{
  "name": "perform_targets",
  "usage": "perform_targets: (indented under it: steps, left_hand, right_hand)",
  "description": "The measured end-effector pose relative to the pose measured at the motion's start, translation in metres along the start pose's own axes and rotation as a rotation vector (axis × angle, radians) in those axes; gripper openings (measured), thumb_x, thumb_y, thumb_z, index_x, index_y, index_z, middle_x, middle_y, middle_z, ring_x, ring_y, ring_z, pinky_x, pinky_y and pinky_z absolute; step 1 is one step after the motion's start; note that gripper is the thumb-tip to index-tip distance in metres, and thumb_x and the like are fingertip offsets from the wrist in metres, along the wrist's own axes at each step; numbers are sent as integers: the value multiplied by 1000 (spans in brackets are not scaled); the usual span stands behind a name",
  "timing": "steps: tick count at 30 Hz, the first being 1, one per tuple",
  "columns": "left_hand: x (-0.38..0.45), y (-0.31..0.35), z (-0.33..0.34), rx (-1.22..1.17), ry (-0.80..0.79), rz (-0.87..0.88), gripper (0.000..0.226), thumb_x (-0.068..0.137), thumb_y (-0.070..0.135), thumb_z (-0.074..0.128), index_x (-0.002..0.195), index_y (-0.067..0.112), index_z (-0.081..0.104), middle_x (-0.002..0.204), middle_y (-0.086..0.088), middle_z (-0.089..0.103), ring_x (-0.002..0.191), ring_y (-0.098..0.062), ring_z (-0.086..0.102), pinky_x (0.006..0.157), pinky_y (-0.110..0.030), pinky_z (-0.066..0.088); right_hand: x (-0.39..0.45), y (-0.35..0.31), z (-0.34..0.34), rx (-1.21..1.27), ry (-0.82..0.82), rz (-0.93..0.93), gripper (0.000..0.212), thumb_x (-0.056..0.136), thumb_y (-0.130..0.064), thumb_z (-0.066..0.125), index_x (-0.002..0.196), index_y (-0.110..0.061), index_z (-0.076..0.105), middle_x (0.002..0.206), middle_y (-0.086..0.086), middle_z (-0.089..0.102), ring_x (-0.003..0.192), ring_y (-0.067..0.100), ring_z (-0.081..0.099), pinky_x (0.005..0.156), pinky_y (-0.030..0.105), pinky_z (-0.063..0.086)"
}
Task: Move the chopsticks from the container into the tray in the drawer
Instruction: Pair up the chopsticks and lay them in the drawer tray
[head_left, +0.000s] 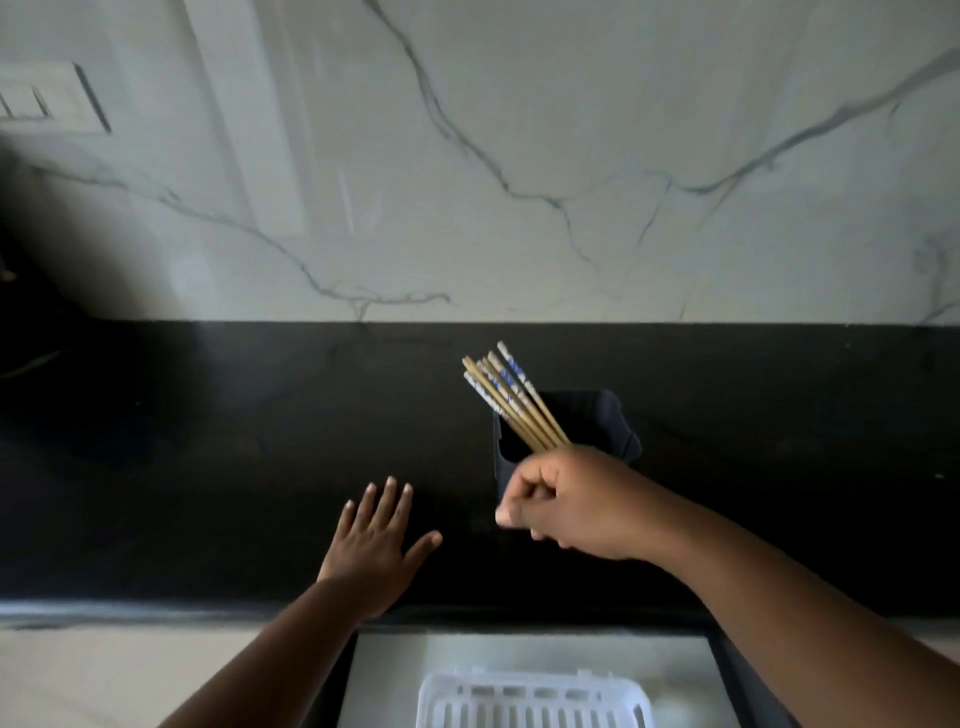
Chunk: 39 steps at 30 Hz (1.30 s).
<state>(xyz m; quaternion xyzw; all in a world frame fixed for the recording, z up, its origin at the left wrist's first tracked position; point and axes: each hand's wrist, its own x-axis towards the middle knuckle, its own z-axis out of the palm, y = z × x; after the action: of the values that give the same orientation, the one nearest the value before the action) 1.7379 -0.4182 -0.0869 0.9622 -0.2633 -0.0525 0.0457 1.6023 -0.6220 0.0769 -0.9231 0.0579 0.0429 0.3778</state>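
My right hand fists the chopsticks low, tops fanning above the container, while my left hand lies spread on the counter, probably for steadiness.

White marble wall across the top half, from 9 through 12 to 3 o'clock, crossed by thin grey veins. Pale switch plate on that wall at 10 o'clock, seen at a slant. Deep shadow at 9 o'clock, swallowing the left edge of wall and counter. Black counter as a wide band through the middle, meeting the wall in a straight line. Grey, worn front edge along the counter at 8 o'clock. Pale floor at 7 o'clock. Dim, soft light overall, brightest on the marble.
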Motion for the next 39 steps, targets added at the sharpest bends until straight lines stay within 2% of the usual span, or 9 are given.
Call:
perform_targets:
  steps: [5,11,15,20,25,28,32,36,39]
  left_hand:
    - [0,1,-4,8,-45,0,81,92,69,19,153,22,-6,162,-1,-14,147,-21,-16,118,-38,-8]
    - [4,3,-12,18,-72,-15,85,89,73,22,153,25,-7,162,-1,-14,149,-20,-10,119,-38,-2]
    - [5,7,-18,25,242,29,80,88,74,17,151,27,27,160,-6,17,145,-17,28,114,-39,26]
    - [10,1,-4,-9,65,-2,91,81,82,17,153,31,-5,162,2,-12,149,-20,-6,119,-39,2]
    - [8,7,-7,28,179,74,79,68,78,33,111,26,74,119,-2,70,103,-15,69,87,-38,51]
    - [10,8,-3,-9,182,107,83,79,78,24,140,26,46,147,4,47,135,-11,40,106,-35,27]
    - [13,-1,18,-1,333,85,74,87,76,12,114,23,56,111,-9,71,122,-28,44,104,-38,23]
    - [2,-17,50,49,427,242,63,90,69,16,115,27,55,120,-8,67,148,-6,-6,116,-28,0]
    - [14,-36,35,255,607,407,52,102,16,23,111,49,62,151,-23,35,137,2,32,103,-14,29]
  right_hand:
    - [45,-6,-28,-113,364,47,6,80,-22,66,77,-26,70,77,-11,71,75,7,65,72,25,53]
    - [74,10,-8,-417,327,151,16,86,-16,56,102,-19,57,110,4,59,99,26,61,74,31,45]
    - [82,9,4,-477,323,213,28,89,-19,58,115,-16,49,116,7,55,104,28,62,72,33,46]
    - [88,7,5,-483,367,219,31,92,-27,58,119,-15,49,117,6,58,103,25,63,71,32,49]
    - [94,8,9,-569,358,252,24,96,-22,48,116,-14,57,112,6,65,101,27,66,68,31,46]
    - [98,8,10,-599,332,271,25,97,-21,47,118,-14,61,112,6,67,100,26,66,70,32,49]
    - [101,9,10,-609,311,304,27,98,-21,47,120,-13,60,115,6,67,101,25,66,72,32,50]
    - [101,10,10,-590,335,317,26,96,-20,47,118,-15,60,112,5,67,99,24,67,67,31,47]
    - [100,9,9,-576,343,321,26,97,-21,47,119,-15,60,113,5,67,99,23,67,72,31,52]
